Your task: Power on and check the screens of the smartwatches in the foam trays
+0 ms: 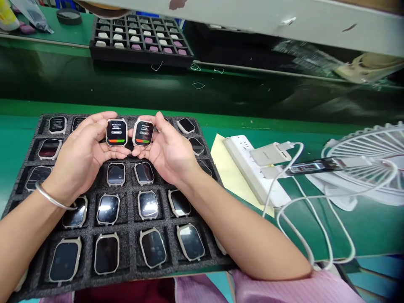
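Left hand (78, 147) and right hand (173, 149) each curl round a lit watch (116, 131); forearms (246, 231) block parts of the tray (130, 248) from me.

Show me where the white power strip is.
In the head view, the white power strip lies right of the foam tray, between the yellow sheet showing along its left edge and the fan farther right.

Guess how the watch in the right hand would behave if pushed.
The watch in the right hand is probably stiff, given its rigid-looking case. Its glossy screen may be slippery. Being flat and strapless, it would likely slide rather than roll.
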Tool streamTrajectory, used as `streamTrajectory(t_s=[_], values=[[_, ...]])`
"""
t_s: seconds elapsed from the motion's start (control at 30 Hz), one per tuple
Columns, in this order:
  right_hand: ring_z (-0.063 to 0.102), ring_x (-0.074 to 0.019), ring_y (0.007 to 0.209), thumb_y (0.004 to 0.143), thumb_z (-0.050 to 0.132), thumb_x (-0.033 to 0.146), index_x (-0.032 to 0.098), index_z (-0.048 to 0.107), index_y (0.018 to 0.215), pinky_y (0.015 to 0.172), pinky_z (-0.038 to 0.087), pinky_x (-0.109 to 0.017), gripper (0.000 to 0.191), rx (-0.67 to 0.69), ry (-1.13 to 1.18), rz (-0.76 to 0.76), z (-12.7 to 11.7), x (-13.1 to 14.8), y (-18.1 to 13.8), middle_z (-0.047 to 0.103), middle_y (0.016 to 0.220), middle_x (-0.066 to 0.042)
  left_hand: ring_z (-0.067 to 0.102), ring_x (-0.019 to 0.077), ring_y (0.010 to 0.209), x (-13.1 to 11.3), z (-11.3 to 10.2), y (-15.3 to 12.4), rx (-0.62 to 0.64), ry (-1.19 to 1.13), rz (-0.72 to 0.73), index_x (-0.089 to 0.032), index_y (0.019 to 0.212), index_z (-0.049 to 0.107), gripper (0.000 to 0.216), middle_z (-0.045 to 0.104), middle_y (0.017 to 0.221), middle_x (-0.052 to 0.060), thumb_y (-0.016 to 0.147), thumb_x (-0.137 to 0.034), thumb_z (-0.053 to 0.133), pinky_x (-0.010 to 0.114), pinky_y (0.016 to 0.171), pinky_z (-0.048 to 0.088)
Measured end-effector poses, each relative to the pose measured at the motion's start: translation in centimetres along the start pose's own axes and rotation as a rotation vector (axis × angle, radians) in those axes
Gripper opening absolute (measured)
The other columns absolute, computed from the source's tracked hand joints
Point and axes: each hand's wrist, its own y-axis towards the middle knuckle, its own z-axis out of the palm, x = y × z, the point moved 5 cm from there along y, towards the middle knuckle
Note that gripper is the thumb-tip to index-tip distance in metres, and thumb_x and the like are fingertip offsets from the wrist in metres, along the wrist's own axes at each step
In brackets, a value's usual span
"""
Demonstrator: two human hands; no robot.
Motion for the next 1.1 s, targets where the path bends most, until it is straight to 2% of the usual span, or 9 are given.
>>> streamTrajectory(t_s=[0.37,0.43,0.53,0.63,0.77,1.1], values=[[0.065,-0.0126,0.06,0.096,0.049,0.062,0.022,0.058,0.108,0.058,0.051,-0.027,0.043,0.071,-0.042,-0.059,0.0,0.3,0.2,0.067,0.088,-0.002,0.071,0.0138,0.063,-0.2,-0.1,0.0,0.028,0.035,0.009,-0.016,0.114,0.062,0.026,0.073,0.092,0.004,0.091,-0.025,0.054,0.029,0.063,0.062],[0.065,-0.0124,0.058,0.096,0.052,0.056,0.022,0.057,0.108,0.058,0.05,-0.027,0.037,0.086,-0.033,-0.074,0.1,0.4,0.2,0.067,0.087,-0.001,0.071,0.0136,0.062,-0.2,-0.2,0.0,0.028,0.019,0.006,-0.016,0.114,0.062,0.027,0.073,0.089,0.002,0.087,-0.02,0.056,0.028,0.063,0.062],[0.066,-0.0119,0.059,0.09,0.061,0.038,0.022,0.056,0.109,0.059,0.05,-0.027,0.025,0.109,-0.027,-0.103,0.4,0.5,0.0,0.067,0.084,0.002,0.072,0.0129,0.062,-0.4,-0.3,-0.3,0.042,0.015,0.015,-0.017,0.115,0.06,0.038,0.072,0.087,0.0,0.077,-0.013,0.062,0.026,0.064,0.061],[0.067,-0.0115,0.062,0.077,0.066,0.021,0.023,0.056,0.109,0.062,0.051,-0.026,0.034,0.126,-0.033,-0.152,0.7,0.7,-0.2,0.067,0.083,0.004,0.073,0.0118,0.064,-0.7,-0.4,-0.6,0.053,0.039,0.049,-0.018,0.117,0.059,0.048,0.072,0.096,0.001,0.07,-0.009,0.066,0.025,0.067,0.061],[0.068,-0.0112,0.065,0.069,0.067,0.015,0.024,0.058,0.11,0.066,0.053,-0.027,0.043,0.148,-0.03,-0.172,1.3,0.9,-0.4,0.069,0.089,0.004,0.072,0.0095,0.066,-1.0,-0.6,-0.8,0.059,0.071,0.129,-0.018,0.119,0.059,0.053,0.071,0.106,0.003,0.068,-0.009,0.068,0.024,0.069,0.06],[0.068,-0.0132,0.067,0.07,0.066,0.015,0.025,0.058,0.114,0.069,0.056,-0.032,0.046,0.171,-0.065,-0.252,1.7,1.1,-0.5,0.07,0.095,0.001,0.069,0.009,0.065,-1.5,-0.9,-0.9,0.053,0.107,0.25,-0.017,0.121,0.057,0.057,0.069,0.105,0.004,0.067,-0.014,0.072,0.024,0.067,0.058]])
